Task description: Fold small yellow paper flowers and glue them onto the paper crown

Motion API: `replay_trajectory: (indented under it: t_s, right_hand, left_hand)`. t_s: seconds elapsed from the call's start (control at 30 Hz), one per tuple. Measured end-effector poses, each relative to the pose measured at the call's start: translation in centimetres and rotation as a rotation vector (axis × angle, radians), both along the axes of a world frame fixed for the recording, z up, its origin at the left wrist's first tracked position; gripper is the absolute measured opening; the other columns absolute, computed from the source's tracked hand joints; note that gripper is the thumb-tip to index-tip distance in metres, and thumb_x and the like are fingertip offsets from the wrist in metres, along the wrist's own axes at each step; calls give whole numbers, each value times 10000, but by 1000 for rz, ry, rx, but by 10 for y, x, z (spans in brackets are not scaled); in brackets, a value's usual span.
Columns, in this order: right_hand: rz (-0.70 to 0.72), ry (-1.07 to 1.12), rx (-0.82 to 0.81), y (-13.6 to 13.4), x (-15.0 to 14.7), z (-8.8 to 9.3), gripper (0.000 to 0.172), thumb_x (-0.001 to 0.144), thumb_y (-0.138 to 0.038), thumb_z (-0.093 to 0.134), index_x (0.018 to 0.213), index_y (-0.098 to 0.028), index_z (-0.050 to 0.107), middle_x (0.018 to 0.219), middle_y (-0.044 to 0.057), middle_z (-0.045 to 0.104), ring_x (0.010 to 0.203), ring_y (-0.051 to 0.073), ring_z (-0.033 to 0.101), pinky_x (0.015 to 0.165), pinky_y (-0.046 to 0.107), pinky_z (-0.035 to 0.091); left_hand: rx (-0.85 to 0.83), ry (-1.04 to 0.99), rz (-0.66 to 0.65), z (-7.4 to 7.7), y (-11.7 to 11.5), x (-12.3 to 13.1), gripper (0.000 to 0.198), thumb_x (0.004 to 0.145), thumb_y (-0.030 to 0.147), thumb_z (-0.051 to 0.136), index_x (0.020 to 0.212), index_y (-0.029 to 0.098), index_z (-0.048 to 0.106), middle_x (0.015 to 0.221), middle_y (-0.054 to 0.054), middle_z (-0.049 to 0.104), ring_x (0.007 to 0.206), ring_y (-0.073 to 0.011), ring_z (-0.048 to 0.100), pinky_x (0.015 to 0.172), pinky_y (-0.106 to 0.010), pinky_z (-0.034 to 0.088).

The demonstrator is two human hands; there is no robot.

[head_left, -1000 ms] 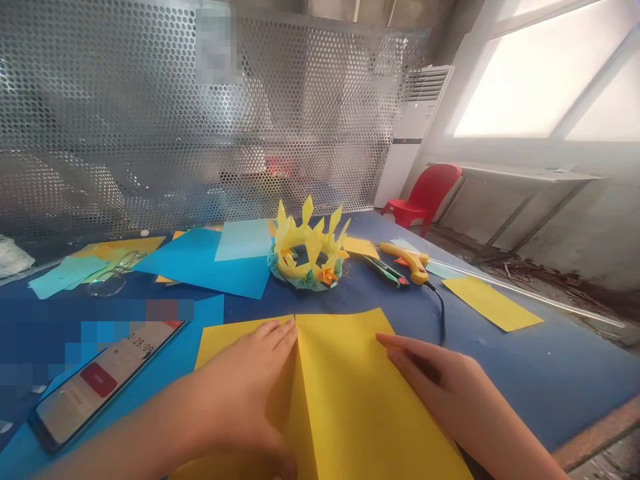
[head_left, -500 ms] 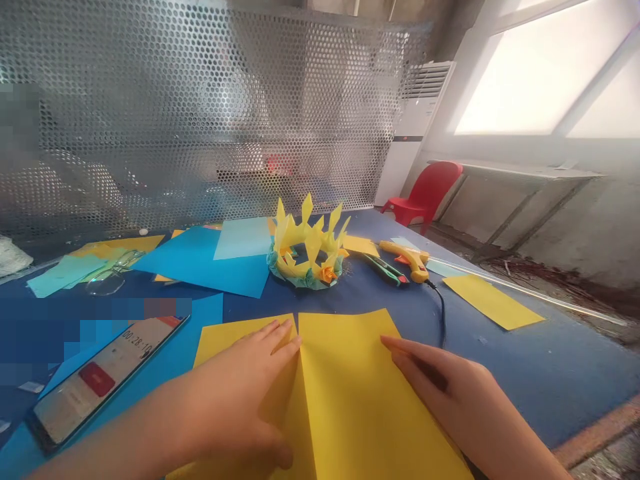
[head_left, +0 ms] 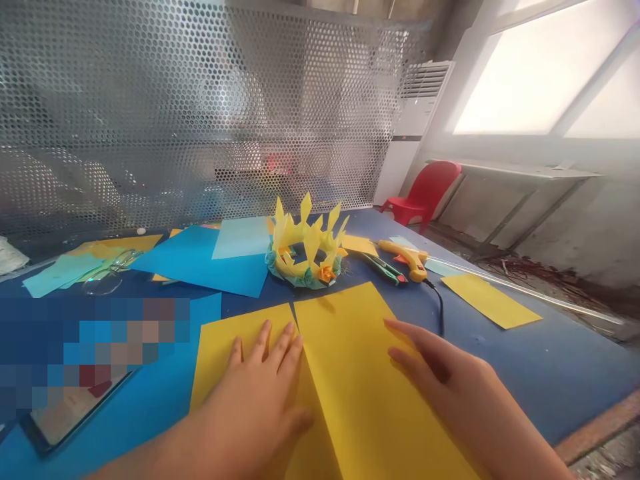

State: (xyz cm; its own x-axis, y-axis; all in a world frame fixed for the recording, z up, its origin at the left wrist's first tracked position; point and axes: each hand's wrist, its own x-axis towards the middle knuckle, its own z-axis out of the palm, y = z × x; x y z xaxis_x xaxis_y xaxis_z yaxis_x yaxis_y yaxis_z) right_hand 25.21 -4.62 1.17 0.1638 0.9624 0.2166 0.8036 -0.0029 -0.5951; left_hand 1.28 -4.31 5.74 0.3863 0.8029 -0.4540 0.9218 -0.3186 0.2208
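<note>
A large yellow paper sheet (head_left: 360, 373) lies on the blue table in front of me, folded down the middle with its right half raised a little. My left hand (head_left: 260, 393) lies flat on the left half, fingers stretched along the crease. My right hand (head_left: 440, 373) rests on the right half's edge, fingers extended and together. Neither hand grips anything.
A yellow paper crown (head_left: 305, 250) stands just beyond the sheet. A yellow glue gun (head_left: 407, 260) with a black cord and a cutter (head_left: 385, 268) lie to the right. Blue (head_left: 200, 260) and yellow (head_left: 493, 300) sheets, a phone (head_left: 65, 413) and a perforated metal screen (head_left: 200, 113) surround the space.
The yellow sheet has slid away from me toward the crown. My left hand's fingers have spread and moved up the left half; the right hand has hardly moved.
</note>
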Motion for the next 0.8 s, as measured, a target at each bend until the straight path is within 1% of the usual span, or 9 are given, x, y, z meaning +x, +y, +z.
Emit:
replay_trajectory:
  t_s: [0.1,0.17,0.27,0.37,0.5,0.57,0.63,0.7,0.8]
  right_hand:
    - [59,23,-110,-8,2,-5,398,831,-437,544,1088,-203,737,644,-9,731,485,143,630,427,186,482]
    - [63,45,-155,-14,3,-9,408,846,-453,524,1099,-207,730,676,-4,740,509,148,646,450,189,494]
    - [57,48,-181,-20,4,-10,410,858,-474,508,1088,-220,732,737,1,756,557,156,667,503,194,516]
    - [43,8,-187,-21,5,-8,427,857,-502,492,1068,-227,740,742,0,756,566,162,665,509,200,517]
    - [22,-23,-161,-20,5,-8,446,856,-513,477,1042,-215,751,664,4,733,511,163,639,448,205,483]
    - [23,-37,-141,-20,6,-9,436,862,-503,475,1035,-216,754,614,-1,711,479,159,619,430,206,467]
    - [28,-47,-129,-20,6,-10,426,864,-497,476,1036,-222,753,587,-6,696,461,157,604,430,209,462]
    - [21,-45,-130,-20,5,-11,441,854,-509,467,1031,-224,754,577,-6,692,446,159,591,428,217,462]
    - [3,-26,-159,-21,5,-10,482,829,-539,444,1019,-223,755,635,4,723,458,166,602,440,229,480]
  left_hand:
    - [43,-5,22,-5,1,-1,699,902,495,418,1489,166,232,1552,-131,128,1416,-460,65,1010,-780,147]
    - [61,6,28,-8,1,0,697,896,496,454,1488,186,255,1552,-143,158,1412,-477,102,987,-800,155]
    - [67,36,43,-8,1,2,668,886,423,500,1482,218,278,1549,-144,172,1400,-492,133,958,-823,159]
    - [58,44,56,-5,0,3,656,883,368,509,1481,226,281,1546,-140,167,1394,-483,128,961,-815,178]
    - [100,-8,8,-10,-8,3,600,890,255,521,1462,217,344,1523,-130,253,1398,-435,191,999,-767,222]
    - [96,-40,-49,-15,-13,4,573,894,145,464,1455,190,360,1506,-126,297,1397,-393,252,1028,-702,290]
    - [100,-61,-90,-19,-17,5,573,891,85,399,1457,169,361,1498,-124,316,1388,-367,297,1036,-635,358]
    - [104,-55,-97,-20,-19,6,569,898,107,391,1463,164,353,1501,-117,316,1385,-362,312,1035,-607,386]
    - [54,-28,-56,-15,-18,5,612,895,212,462,1483,145,306,1525,-119,284,1398,-365,295,1062,-602,357]
